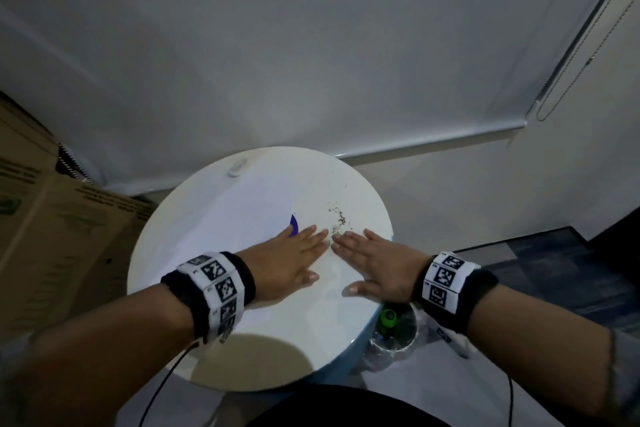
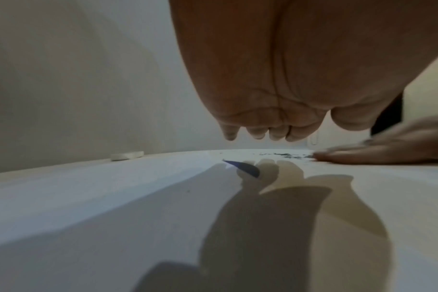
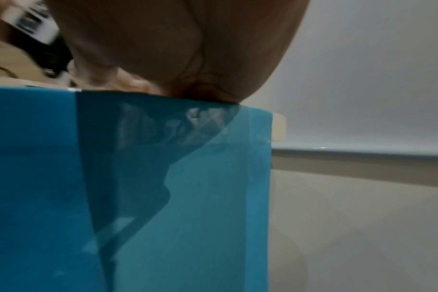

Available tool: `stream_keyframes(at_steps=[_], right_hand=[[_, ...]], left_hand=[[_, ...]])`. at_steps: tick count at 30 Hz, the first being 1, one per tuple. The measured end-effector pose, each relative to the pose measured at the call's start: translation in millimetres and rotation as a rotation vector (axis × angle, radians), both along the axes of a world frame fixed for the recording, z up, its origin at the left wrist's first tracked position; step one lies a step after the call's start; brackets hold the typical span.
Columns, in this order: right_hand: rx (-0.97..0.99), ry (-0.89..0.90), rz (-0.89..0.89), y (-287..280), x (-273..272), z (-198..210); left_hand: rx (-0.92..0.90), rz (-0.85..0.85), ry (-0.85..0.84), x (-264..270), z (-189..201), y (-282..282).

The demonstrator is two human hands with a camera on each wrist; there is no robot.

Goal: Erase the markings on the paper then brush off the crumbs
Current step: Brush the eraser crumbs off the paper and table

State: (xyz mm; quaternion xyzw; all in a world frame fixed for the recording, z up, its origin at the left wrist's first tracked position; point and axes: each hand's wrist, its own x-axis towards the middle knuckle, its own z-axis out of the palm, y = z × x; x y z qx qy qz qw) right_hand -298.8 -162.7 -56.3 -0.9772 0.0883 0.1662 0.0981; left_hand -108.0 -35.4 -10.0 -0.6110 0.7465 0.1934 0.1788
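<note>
eraser (image 1: 238, 167) parked at far-left rim of round white table (image 1: 242, 340), so erasing looks done. paper (image 1: 225, 218) lies left-centre, blue scrap (image 1: 294, 225) at its edge. left hand (image 1: 289, 258) flat, fingers straight and together, steadying the sheet. crumbs (image 1: 337, 218) sit just past the fingertips. right hand (image 1: 377, 262) flat, fingers slightly spread, mid-brush. next: sweep crumbs right, off the rim

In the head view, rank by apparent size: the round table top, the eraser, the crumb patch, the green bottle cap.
1. Round table top, by far the largest.
2. Crumb patch.
3. Green bottle cap and eraser: about alike; the cap sits nearer the camera and partly hidden, so unranked.
</note>
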Motion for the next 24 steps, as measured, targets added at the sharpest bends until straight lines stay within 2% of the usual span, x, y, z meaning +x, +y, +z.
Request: stream_keyframes(at_steps=[3, 5, 7, 9, 12, 16, 20, 24], right_hand=[[0.039, 0.006, -0.12, -18.3, 9.6, 11.0], [0.108, -0.087, -0.185, -27.4, 3.2, 15.2], [0.15, -0.164, -0.181, -31.1, -11.0, 17.6], [0.175, -0.182, -0.141, -24.9, -26.4, 21.7], [0.189, -0.162, -0.069, 1.3, -45.5, 21.1], [0.152, -0.121, 0.0, 34.2, -54.3, 5.0], [0.077, 0.014, -0.118, 23.8, -27.1, 2.9], [0.063, 0.049, -0.205, 12.4, 1.3, 18.0]], left_hand=[[0.07, -0.201, 0.066, -14.4, -2.2, 19.9], [0.145, -0.304, 0.077, -25.2, -7.7, 23.6], [0.162, -0.335, 0.063, -30.9, -13.3, 17.6], [0.133, -0.305, 0.024, -28.7, -17.5, 6.3], [0.118, -0.166, -0.037, -19.0, -19.4, -13.4], [0.097, -0.023, -0.072, -2.7, -16.1, -33.8], [0.03, 0.081, 0.027, 17.1, -10.7, -39.0], [0.025, 0.113, -0.037, 43.7, -9.9, -32.9]])
